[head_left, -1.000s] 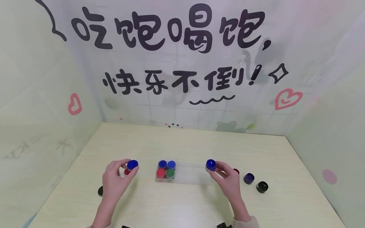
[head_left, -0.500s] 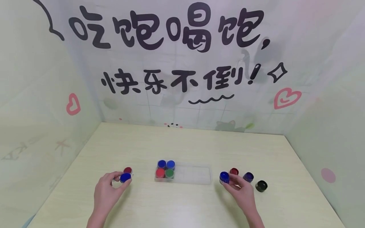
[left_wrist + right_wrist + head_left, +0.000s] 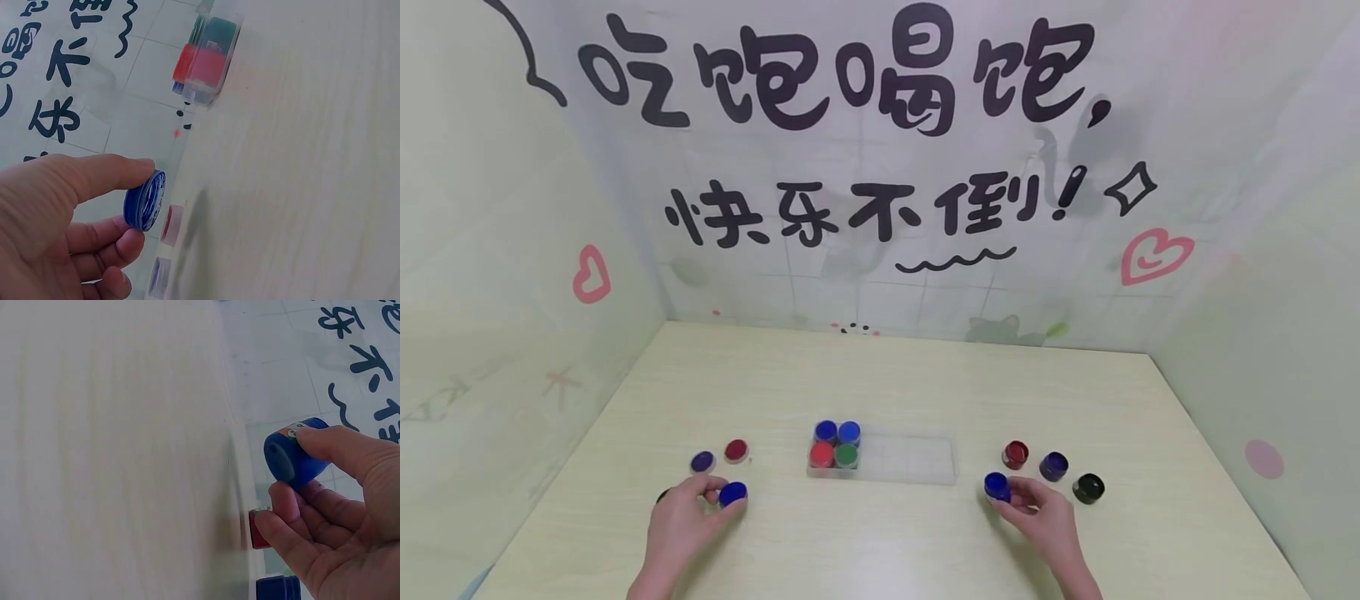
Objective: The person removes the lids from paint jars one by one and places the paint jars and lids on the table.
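Hands (image 3: 683, 515) (image 3: 1047, 517) apart, pinching blue lid (image 3: 733, 494), blue jar (image 3: 996, 485)

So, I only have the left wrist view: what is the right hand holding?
Observer: The right hand grips a small blue jar.
Operator: Anything standing near that hand?
Observer: Yes, a dark red jar, a violet jar and a black jar.
Operator: How many jars sit in the clear tray?
Observer: Four: a dark blue jar, a lighter blue jar, a bright red jar and a green jar.
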The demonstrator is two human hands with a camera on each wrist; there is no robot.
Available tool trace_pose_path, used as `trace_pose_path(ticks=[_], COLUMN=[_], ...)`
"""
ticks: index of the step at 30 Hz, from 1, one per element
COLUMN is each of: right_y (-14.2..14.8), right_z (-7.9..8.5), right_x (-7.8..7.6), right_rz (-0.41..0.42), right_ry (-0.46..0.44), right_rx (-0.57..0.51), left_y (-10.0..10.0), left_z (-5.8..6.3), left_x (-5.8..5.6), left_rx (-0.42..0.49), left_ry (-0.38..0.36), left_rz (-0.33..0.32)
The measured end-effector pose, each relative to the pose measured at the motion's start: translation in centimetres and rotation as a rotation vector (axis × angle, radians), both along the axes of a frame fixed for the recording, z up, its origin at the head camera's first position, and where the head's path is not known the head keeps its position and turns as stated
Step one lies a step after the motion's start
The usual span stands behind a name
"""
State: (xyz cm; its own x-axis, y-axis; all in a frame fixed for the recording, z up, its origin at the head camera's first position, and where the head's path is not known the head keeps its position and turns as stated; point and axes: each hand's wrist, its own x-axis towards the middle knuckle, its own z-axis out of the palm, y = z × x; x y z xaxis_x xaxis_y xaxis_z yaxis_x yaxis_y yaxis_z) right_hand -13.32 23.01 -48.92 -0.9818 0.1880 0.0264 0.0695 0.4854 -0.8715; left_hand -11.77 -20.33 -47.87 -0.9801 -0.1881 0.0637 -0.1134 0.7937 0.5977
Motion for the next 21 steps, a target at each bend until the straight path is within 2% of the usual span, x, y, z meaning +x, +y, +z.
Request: trace_pose_path(ticks=[12, 21], right_y=[0.58, 0.65], right_z=[-0.28, -0.40], right_x=[0.07, 0.10], right_rz=[0.001, 0.020], right_ry=[-0.027, -0.008], right_rx=[0.089, 0.144], left_y=[-0.36, -0.51], left_z=[-0.59, -0.75], left_x=[0.02, 0.01], left_rx=[-0.064, -0.089], left_ry=[-0.020, -0.068], left_rz=[-0.049, -0.050])
